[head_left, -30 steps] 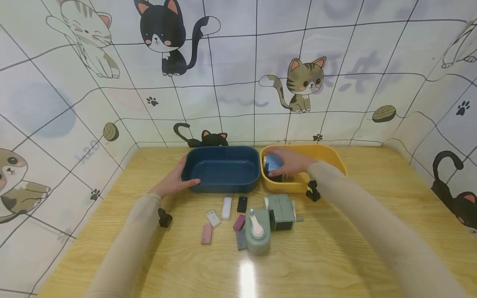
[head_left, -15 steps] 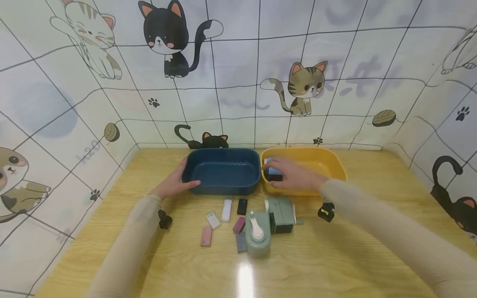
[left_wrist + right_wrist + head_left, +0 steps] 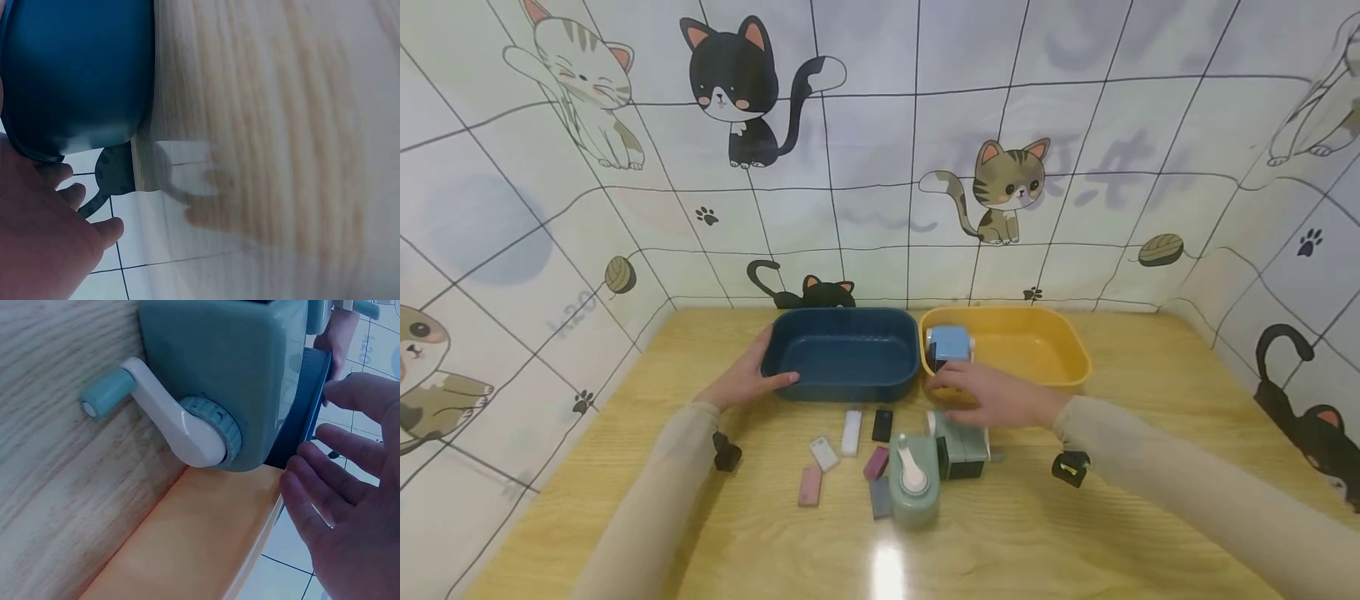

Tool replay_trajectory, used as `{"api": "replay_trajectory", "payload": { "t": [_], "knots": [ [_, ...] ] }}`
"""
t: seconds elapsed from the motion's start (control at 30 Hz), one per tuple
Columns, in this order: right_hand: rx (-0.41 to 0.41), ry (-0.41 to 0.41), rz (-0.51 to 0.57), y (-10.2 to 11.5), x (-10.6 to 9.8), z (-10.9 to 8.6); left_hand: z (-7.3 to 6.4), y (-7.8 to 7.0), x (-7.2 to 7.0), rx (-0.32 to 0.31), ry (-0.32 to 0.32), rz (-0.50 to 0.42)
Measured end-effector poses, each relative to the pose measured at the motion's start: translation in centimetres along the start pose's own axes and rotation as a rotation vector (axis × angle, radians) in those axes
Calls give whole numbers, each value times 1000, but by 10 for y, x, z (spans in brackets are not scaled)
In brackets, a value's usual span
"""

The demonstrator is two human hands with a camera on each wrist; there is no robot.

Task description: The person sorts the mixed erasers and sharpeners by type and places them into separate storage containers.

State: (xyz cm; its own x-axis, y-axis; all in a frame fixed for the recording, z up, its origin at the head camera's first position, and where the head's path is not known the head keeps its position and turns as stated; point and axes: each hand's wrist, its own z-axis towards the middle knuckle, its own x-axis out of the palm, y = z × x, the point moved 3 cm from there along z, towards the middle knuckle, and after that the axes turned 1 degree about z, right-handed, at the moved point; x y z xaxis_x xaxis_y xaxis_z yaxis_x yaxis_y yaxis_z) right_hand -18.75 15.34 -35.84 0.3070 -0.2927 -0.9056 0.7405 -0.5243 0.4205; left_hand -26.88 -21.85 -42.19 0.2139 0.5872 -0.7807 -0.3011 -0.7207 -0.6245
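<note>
My left hand [image 3: 741, 379] rests against the left end of a dark blue bin [image 3: 842, 392], thumb at its front and fingers towards the back corner. In the left wrist view several fingers [image 3: 109, 231] spread beside the bin's rounded end. My right hand [image 3: 992, 396] hovers over a green pencil sharpener [image 3: 966, 457], fingers loosely bent and holding nothing. The right wrist view shows that sharpener's white crank [image 3: 169, 422], with the fingers apart from its body. A blue pencil sharpener [image 3: 951, 340] lies in the left end of a yellow bin [image 3: 1037, 379].
A second green sharpener [image 3: 914, 492] stands in front, its crank on top. Left of it lie small phone-shaped pieces: a white one [image 3: 851, 433], a black one [image 3: 882, 425], a pink one [image 3: 809, 486], a purple one [image 3: 876, 463] and a grey one [image 3: 881, 498].
My right hand has let go of the blue sharpener inside the yellow bin and moved towards me, over the green sharpener. The left hand stays at the blue bin.
</note>
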Motion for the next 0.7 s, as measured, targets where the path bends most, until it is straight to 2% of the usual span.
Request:
{"api": "replay_trajectory", "payload": {
  "t": [0.23, 0.4, 0.7],
  "knots": [
    [40, 50, -15, 0, 9, -10, -1, 0, -1, 13, -1, -11],
    [29, 23, -52, 0, 16, -17, -2, 0, 0, 15, -3, -16],
    [50, 14, 39, -8, 26, -23, -3, -2, 0, -6, 8, -19]
  ]
}}
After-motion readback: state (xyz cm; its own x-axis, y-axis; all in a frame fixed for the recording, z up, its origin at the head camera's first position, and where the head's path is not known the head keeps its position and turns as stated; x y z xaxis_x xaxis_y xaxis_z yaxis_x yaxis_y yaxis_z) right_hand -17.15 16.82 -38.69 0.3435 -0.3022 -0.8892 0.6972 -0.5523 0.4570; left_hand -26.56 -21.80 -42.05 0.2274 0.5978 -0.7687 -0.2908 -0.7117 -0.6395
